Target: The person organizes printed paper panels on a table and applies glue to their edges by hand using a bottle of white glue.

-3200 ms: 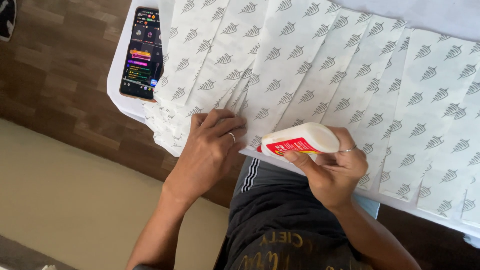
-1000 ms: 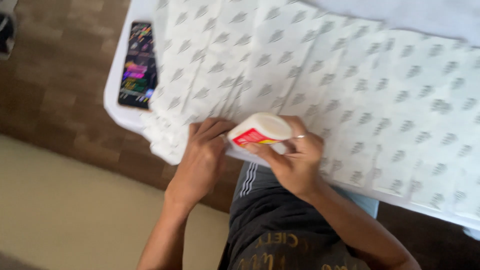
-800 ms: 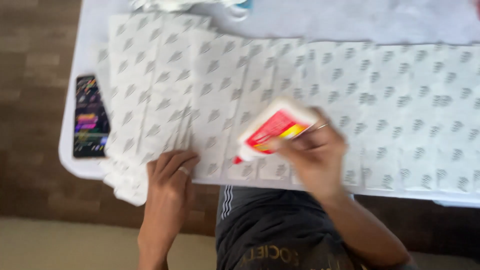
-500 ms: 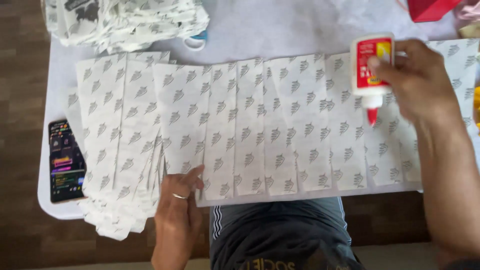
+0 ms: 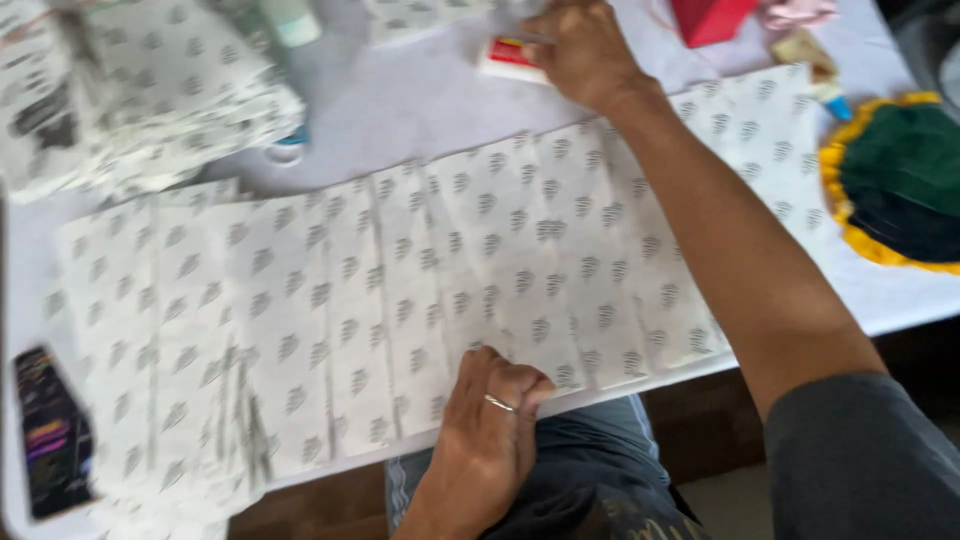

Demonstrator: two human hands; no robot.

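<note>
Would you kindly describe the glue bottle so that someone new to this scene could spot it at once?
Start at the white table and follow the row of patterned paper sheets to its far edge. There the right hand rests on the glue bottle, which lies on its side. It is the only white thing with a red label; the red box nearby is plain red.

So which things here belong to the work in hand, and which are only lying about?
In use:
- patterned paper sheets, pressed by left hand
- glue bottle, under right hand

Lying about:
- phone
- paper stack
- red box
- green and yellow cloth
</note>
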